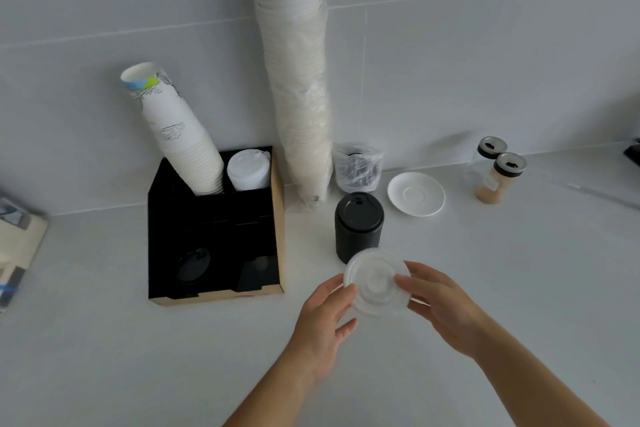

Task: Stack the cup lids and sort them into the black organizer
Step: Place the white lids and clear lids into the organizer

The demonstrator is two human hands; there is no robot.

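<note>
Low centre, the left hand (323, 319) and right hand (438, 302) pinch opposite rims of clear lids (376, 282); light, flexible, probably slippery, best held by the edges.

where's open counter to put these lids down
Bare counter lies in front of the organizer left of the left hand, and right of the right hand below the saucer. Crowded around the black lid stack.
</note>
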